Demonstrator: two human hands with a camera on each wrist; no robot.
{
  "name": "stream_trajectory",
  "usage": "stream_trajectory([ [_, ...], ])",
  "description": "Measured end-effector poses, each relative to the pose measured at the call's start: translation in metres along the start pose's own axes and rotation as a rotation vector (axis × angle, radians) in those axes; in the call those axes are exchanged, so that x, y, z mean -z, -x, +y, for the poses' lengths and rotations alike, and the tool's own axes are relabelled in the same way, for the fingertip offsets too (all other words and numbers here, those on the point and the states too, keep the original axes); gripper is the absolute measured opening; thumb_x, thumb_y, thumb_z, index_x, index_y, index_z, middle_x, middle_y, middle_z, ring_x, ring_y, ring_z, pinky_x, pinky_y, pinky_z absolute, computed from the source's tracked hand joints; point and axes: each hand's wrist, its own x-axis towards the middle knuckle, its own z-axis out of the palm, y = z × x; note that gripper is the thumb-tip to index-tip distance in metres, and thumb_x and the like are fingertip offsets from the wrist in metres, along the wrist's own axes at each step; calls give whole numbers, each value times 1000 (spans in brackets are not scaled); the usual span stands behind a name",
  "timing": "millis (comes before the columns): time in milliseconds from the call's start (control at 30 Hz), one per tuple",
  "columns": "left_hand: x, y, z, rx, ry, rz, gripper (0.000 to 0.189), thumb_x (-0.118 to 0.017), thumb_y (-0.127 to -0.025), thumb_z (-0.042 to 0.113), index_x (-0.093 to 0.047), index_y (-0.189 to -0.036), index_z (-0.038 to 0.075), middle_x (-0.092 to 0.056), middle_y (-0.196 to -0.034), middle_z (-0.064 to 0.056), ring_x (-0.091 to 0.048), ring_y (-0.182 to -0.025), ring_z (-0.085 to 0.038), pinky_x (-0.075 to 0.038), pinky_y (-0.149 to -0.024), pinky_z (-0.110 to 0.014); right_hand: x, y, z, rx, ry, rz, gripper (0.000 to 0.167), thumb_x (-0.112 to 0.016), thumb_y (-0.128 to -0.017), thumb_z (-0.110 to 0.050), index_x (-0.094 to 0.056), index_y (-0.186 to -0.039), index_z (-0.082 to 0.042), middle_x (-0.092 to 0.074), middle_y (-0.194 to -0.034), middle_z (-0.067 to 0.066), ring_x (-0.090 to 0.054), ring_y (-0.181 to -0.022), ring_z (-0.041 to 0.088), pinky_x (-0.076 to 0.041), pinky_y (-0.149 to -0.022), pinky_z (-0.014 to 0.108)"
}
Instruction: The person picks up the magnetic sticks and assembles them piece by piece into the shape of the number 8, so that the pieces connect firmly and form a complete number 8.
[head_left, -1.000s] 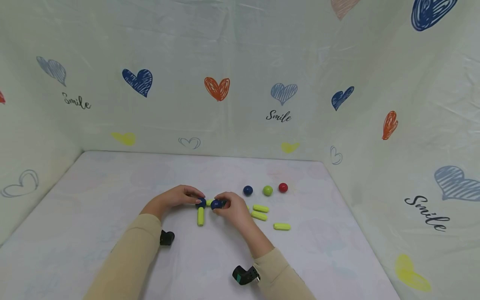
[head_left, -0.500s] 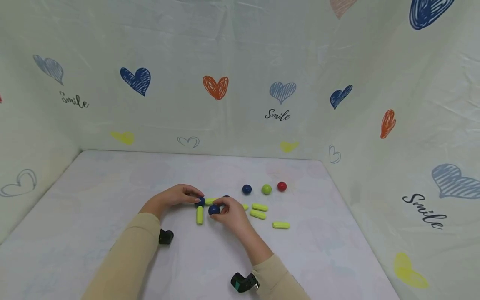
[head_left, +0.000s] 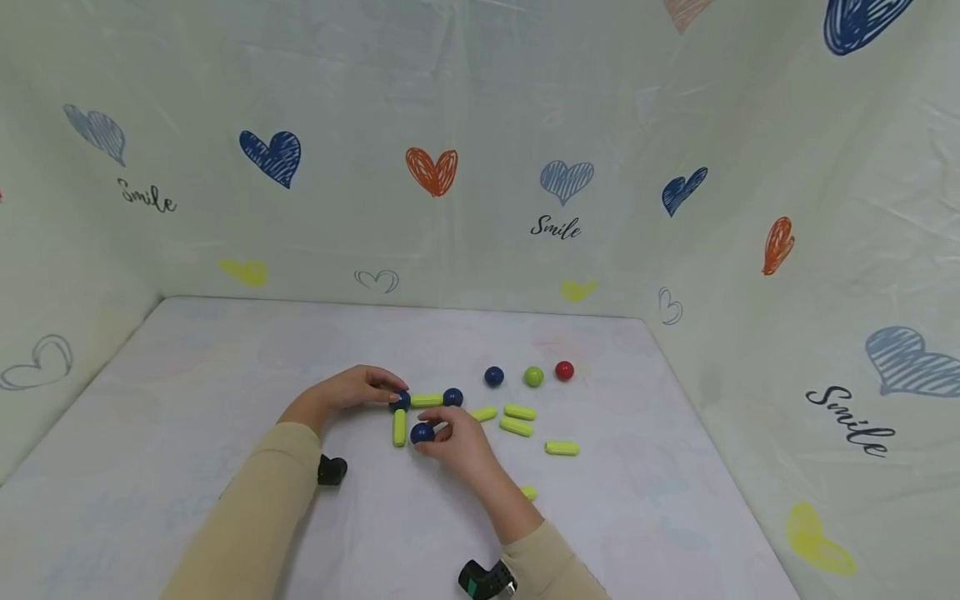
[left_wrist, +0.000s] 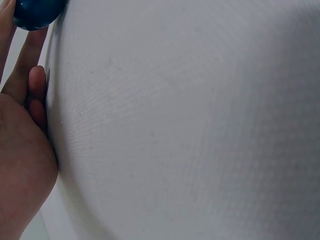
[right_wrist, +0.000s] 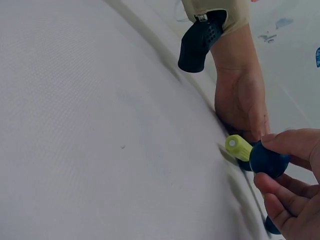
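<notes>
In the head view my left hand (head_left: 347, 392) pinches a dark blue ball (head_left: 401, 402), which also shows at the top of the left wrist view. Two yellow-green rods meet that ball: one rod (head_left: 399, 428) points toward me, the other rod (head_left: 427, 401) runs right to a second blue ball (head_left: 452, 397). My right hand (head_left: 459, 442) pinches a third blue ball (head_left: 422, 432) between thumb and fingers, just right of the near rod. From the right wrist, this held ball (right_wrist: 269, 160) overlaps the rod whose round silvery end (right_wrist: 232, 143) faces the camera.
Behind the right hand stand a loose blue ball (head_left: 493, 377), a green ball (head_left: 533, 377) and a red ball (head_left: 564, 371). Several loose yellow-green rods (head_left: 516, 427) lie to the right, one partly hidden by the right forearm. A printed cloth wall (head_left: 480, 250) borders the white table (head_left: 637, 517).
My right hand has drawn its blue ball toward me and slightly left, away from the far rod's right end, uncovering that rod and the ball there. The left hand stays in place.
</notes>
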Motion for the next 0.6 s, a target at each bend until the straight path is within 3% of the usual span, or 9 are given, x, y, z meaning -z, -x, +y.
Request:
stream_trajectory([
  [233,0,0,1,2,-1,3,30,-71,-90,17,-69,-117,5,-66,-119,-10,-48,-124,-36,-26,-107,-59,-5,3,2,3,0,-8,34,-80,-81,-12,-70,-114,-13,-60,-105,-4,-53,-73,8,-47,-61,24],
  [600,0,0,1,-14,26,-2,28,-69,-91,14,-69,-117,3,-67,-117,-11,-50,-122,-36,-26,-107,-58,-13,7,4,-17,-32,-12,30,-81,-79,-9,-71,-108,-12,-59,-91,-5,-54,-67,8,-46,-57,23],
])
